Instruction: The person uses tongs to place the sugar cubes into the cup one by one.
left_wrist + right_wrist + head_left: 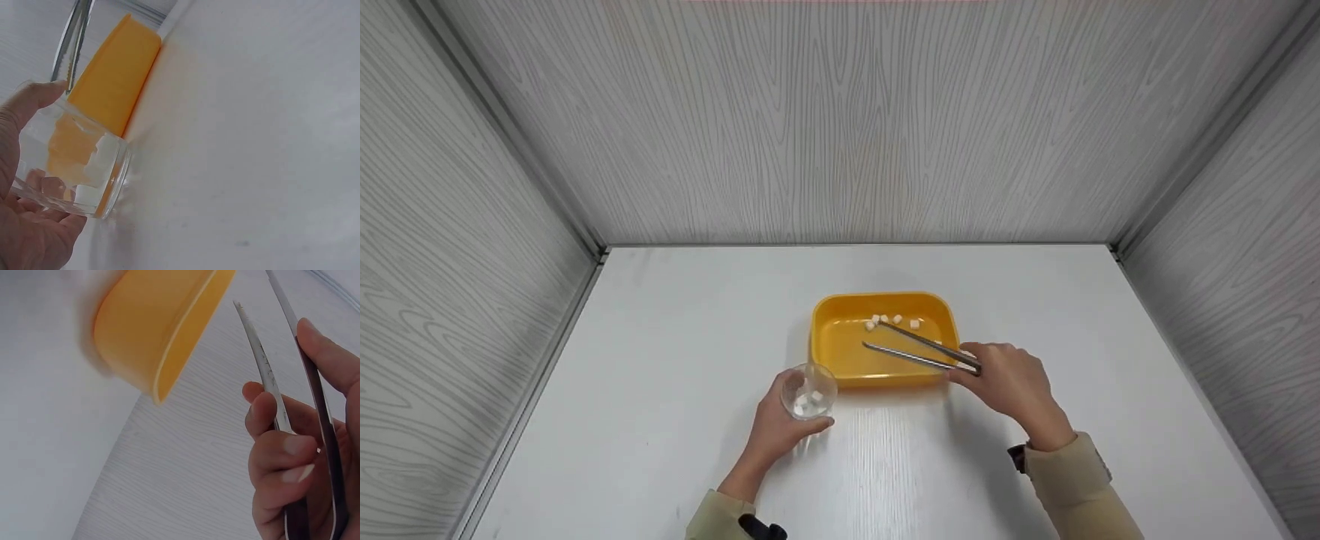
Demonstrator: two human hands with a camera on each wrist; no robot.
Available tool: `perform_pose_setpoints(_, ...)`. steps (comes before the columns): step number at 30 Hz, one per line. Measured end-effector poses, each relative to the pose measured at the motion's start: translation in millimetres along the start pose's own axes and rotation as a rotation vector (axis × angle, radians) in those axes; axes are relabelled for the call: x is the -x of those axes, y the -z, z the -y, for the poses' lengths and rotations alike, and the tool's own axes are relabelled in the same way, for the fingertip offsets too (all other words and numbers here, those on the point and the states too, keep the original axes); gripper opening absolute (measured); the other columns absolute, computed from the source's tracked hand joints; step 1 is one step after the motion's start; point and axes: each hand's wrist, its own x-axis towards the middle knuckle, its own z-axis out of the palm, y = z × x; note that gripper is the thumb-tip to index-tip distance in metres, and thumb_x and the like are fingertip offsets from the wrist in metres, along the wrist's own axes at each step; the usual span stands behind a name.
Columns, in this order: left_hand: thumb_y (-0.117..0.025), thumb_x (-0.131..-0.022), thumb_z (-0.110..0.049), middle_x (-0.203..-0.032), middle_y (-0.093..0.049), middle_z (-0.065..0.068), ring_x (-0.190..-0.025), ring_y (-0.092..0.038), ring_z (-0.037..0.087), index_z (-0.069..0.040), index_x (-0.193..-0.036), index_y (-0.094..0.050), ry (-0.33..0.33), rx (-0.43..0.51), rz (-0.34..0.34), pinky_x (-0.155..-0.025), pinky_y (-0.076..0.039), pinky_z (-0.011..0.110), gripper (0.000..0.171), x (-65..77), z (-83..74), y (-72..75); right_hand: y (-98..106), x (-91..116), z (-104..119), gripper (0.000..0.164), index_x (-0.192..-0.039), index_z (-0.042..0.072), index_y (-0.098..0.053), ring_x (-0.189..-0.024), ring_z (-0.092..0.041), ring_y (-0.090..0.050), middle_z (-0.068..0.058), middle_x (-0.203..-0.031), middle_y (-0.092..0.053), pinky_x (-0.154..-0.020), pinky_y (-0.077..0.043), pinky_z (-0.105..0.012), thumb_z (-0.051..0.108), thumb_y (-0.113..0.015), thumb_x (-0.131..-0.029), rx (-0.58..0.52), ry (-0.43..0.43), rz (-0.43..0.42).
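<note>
My left hand (781, 426) grips a clear glass cup (73, 152) beside the near left corner of a yellow tray (847, 377). A few white cubes (810, 401) lie at the bottom of the cup. My right hand (1011, 379) holds metal tongs (315, 377), fingers on one arm and thumb on the other. The tong arms are spread, with nothing between their tips, and reach over the tray from its right side. Several small white cubes (914, 324) lie in the far part of the tray, close to the upper tong tip.
The tray stands on a white table (697, 337) around the middle. Pale wood-grain panels rise behind it, like the back panel (855, 127), and at the left and right. Dark bands show at both sleeves, such as the right sleeve (1069, 469).
</note>
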Motion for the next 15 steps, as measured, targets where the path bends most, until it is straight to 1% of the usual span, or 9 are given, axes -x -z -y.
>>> perform_pose_setpoints(3,-0.093,-0.063,-0.022,-0.14,-0.052,0.013,-0.131,-0.046,0.033,-0.01,-0.14,-0.045,-0.014,0.004,0.007,-0.109,-0.036,0.052,0.092,-0.5,0.4,1.0,-6,-5,-7,0.045,-0.109,0.012,-0.074,-0.055,-0.014,-0.049,0.001,-0.074,-0.065,-0.045,-0.041,-0.03,0.048,-0.075,-0.082,0.041,-0.016,0.002)
perform_pose_setpoints(5,-0.093,-0.063,-0.023,-0.137,-0.054,0.013,-0.129,-0.047,0.033,-0.009,-0.14,-0.045,-0.025,0.009,0.014,-0.109,-0.037,0.052,0.092,-0.8,0.4,2.0,-11,-8,-12,0.042,-0.105,0.013,-0.075,-0.054,-0.015,-0.05,0.0,-0.076,-0.067,-0.044,-0.041,-0.03,0.048,-0.075,-0.082,0.061,-0.02,-0.016)
perform_pose_setpoints(7,-0.093,-0.062,-0.024,-0.135,-0.056,0.013,-0.126,-0.049,0.033,-0.009,-0.14,-0.045,-0.035,0.006,0.021,-0.108,-0.037,0.052,0.092,-1.5,1.0,2.9,-15,-11,-14,0.039,-0.097,0.013,-0.076,-0.051,-0.016,-0.047,0.001,-0.069,-0.063,-0.042,-0.039,-0.03,0.049,-0.076,-0.08,0.07,-0.025,-0.033)
perform_pose_setpoints(10,-0.093,-0.061,-0.025,-0.132,-0.057,0.013,-0.124,-0.051,0.033,-0.009,-0.139,-0.046,-0.054,0.008,0.031,-0.107,-0.039,0.052,0.092,-2.5,1.9,4.6,-19,-15,-16,0.04,-0.082,0.013,-0.074,-0.048,-0.017,-0.042,0.004,-0.057,-0.053,-0.04,-0.035,-0.03,0.053,-0.077,-0.077,0.088,-0.029,-0.054)
perform_pose_setpoints(12,-0.094,-0.06,-0.025,-0.132,-0.057,0.012,-0.124,-0.051,0.032,-0.011,-0.138,-0.046,-0.052,0.004,0.035,-0.107,-0.039,0.051,0.092,-3.0,2.8,5.0,-20,-18,-17,0.043,-0.073,0.012,-0.07,-0.048,-0.016,-0.039,0.005,-0.054,-0.047,-0.04,-0.034,-0.029,0.054,-0.077,-0.076,0.11,-0.032,-0.054)
perform_pose_setpoints(15,-0.094,-0.06,-0.024,-0.134,-0.057,0.011,-0.125,-0.051,0.031,-0.012,-0.138,-0.046,-0.044,0.003,0.038,-0.108,-0.038,0.049,0.092,-2.9,3.7,5.0,-23,-22,-17,0.046,-0.066,0.011,-0.065,-0.047,-0.016,-0.037,0.004,-0.052,-0.041,-0.041,-0.031,-0.029,0.055,-0.076,-0.077,0.144,-0.034,-0.042)
